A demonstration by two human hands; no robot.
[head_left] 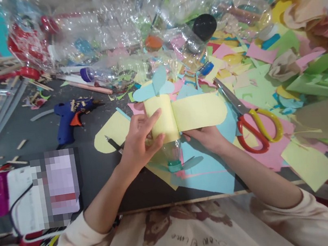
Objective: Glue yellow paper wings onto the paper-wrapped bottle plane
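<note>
A clear plastic bottle (173, 152) with a teal cap lies with its cap toward me. Pale yellow paper (163, 117) is wrapped round its body. My left hand (140, 141) grips the wrapped bottle from the left, its fingers pressing the paper down. My right hand (207, 137) holds it from the right, under a yellow paper strip (199, 111) that sticks out sideways. Light blue paper shapes (155, 86) stick up at the bottle's far end. A yellow paper piece (112, 137) lies to the left with a pen or blade (113, 143) on it.
Red-and-yellow scissors (255, 127) lie right of my hands on coloured paper scraps (253, 85). A blue glue gun (69, 116) rests at the left. Clear plastic bottles (125, 26) pile up at the back. A white device (33, 196) sits near the left edge.
</note>
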